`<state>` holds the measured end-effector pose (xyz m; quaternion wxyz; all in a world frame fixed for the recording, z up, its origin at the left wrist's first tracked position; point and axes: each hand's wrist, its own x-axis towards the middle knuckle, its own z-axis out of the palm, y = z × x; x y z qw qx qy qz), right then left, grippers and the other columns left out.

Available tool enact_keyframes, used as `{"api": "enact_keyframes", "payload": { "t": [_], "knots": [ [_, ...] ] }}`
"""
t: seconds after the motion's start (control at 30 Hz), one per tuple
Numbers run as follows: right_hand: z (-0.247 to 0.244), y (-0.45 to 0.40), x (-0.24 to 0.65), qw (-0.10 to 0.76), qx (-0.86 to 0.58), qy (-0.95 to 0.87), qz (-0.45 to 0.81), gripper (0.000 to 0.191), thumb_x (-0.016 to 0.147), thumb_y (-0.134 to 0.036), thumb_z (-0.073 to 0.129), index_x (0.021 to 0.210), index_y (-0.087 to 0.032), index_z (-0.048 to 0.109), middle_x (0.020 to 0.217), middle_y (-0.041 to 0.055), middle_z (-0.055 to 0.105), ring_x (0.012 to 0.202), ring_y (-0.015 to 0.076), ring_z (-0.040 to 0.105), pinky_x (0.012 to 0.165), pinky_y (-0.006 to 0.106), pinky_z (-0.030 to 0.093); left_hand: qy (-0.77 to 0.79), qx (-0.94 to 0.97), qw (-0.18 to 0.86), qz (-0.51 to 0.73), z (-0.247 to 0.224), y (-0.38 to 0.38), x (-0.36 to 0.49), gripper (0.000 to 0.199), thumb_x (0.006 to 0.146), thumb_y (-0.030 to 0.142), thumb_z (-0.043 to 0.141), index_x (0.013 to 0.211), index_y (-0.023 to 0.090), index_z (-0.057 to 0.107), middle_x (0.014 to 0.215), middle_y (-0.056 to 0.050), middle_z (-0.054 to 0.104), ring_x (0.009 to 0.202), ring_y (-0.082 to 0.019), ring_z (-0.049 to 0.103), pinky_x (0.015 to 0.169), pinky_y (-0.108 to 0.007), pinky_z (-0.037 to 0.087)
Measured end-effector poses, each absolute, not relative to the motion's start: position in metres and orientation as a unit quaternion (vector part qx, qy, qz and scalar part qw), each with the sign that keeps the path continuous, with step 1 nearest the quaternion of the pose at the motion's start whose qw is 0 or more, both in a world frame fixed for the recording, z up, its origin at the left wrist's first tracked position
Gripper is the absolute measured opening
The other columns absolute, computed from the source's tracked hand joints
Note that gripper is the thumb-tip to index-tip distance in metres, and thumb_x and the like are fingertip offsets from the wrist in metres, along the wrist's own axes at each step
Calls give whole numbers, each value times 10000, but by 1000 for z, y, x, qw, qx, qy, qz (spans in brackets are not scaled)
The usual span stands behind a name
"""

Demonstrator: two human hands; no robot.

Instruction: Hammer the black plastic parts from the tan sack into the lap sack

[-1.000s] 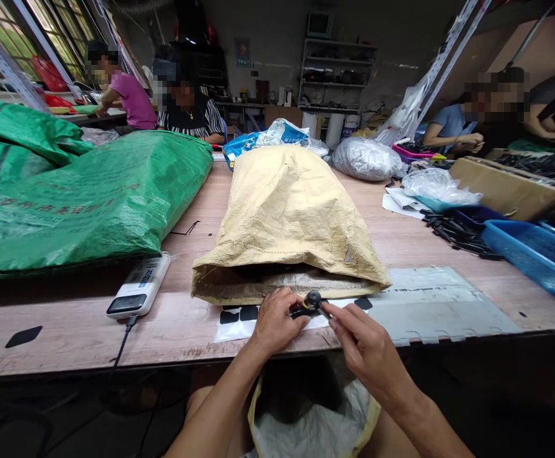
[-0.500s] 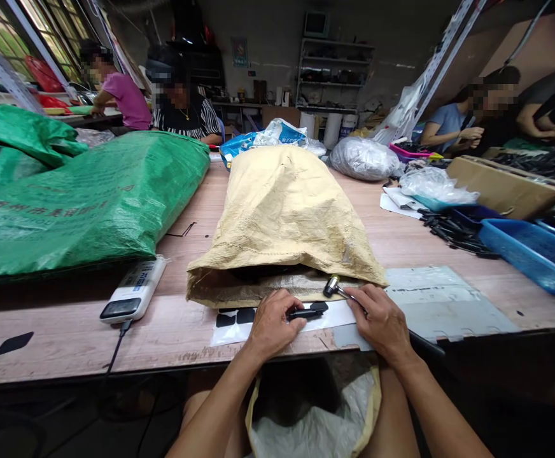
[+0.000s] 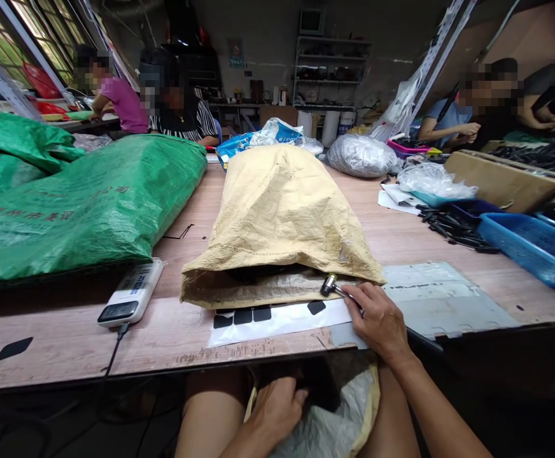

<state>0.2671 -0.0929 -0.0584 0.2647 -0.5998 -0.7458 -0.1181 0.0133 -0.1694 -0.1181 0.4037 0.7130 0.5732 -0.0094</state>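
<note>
Hammer (image 3: 328,285): at the near mouth of the yellow sack (image 3: 287,210), right-hand end; contact with the lip unclear.
Hammer axis: slants from head, far-left, to black grip, near-right, past the bench (image 3: 172,343) edge.
Hammer head: black face toward wearer and slightly left, yellow end away.
Right hand (image 3: 375,318): fingers closed round the hammer shaft.
Left hand (image 3: 280,407): below the yellow sack, at the lap sack (image 3: 337,426) opening, fingers curled; can't tell if holding anything.
Green sack (image 3: 91,203): left of yellow sack; red Chinese print, "州市" and "公司" legible.
White device (image 3: 134,289): near-left of yellow sack; blue lettering, unreadable.
</note>
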Motion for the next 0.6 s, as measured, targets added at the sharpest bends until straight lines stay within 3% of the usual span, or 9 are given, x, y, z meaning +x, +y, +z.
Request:
{"api": "enact_keyframes", "payload": {
  "t": [0.1, 0.17, 0.3, 0.43, 0.5, 0.6],
  "knots": [
    [-58, -93, 266, 266, -600, -745, -120, 241, 977, -274, 521, 1157, -244, 679, 924, 51, 638, 918, 211, 582, 856, 335, 447, 605, 709, 357, -66, -148, -170, 11, 515, 878, 205, 504, 1390, 219, 562, 1337, -155, 643, 1256, -339, 592, 1036, -454, 443],
    [-58, -93, 266, 265, -602, -743, -124, 243, 979, -276, 521, 1161, -242, 678, 924, 51, 639, 919, 211, 582, 851, 334, 446, 584, 728, 350, -76, -149, -172, 11, 465, 876, 213, 508, 1328, 207, 616, 1301, -160, 663, 1247, -341, 598, 1041, -450, 440],
    [-59, -93, 266, 261, -603, -743, -129, 251, 980, -278, 522, 1173, -238, 678, 929, 51, 641, 923, 212, 578, 854, 333, 440, 527, 758, 381, -52, -108, -172, 18, 273, 871, 301, 544, 1035, 217, 745, 1031, -130, 756, 986, -328, 703, 829, -406, 511],
    [-60, -93, 267, 261, -603, -742, -132, 260, 972, -272, 529, 1183, -240, 678, 925, 49, 640, 922, 210, 575, 849, 330, 435, 455, 774, 436, 69, -41, -142, 17, 217, 894, 381, 564, 923, 261, 742, 783, -8, 741, 706, -189, 664, 613, -266, 432],
    [-61, -93, 267, 265, -603, -741, -133, 254, 969, -274, 534, 1173, -243, 682, 921, 46, 638, 914, 206, 573, 843, 326, 433, 465, 781, 396, 129, -16, -114, 10, 279, 941, 400, 510, 876, 240, 730, 748, -1, 723, 681, -164, 634, 602, -252, 406],
    [-61, -93, 267, 269, -602, -741, -130, 244, 970, -276, 535, 1158, -240, 685, 921, 44, 638, 910, 204, 570, 845, 324, 433, 561, 768, 234, 204, 0, -67, -4, 282, 969, 381, 477, 931, 237, 717, 868, -20, 745, 772, -179, 655, 668, -265, 420]
  ]
}}
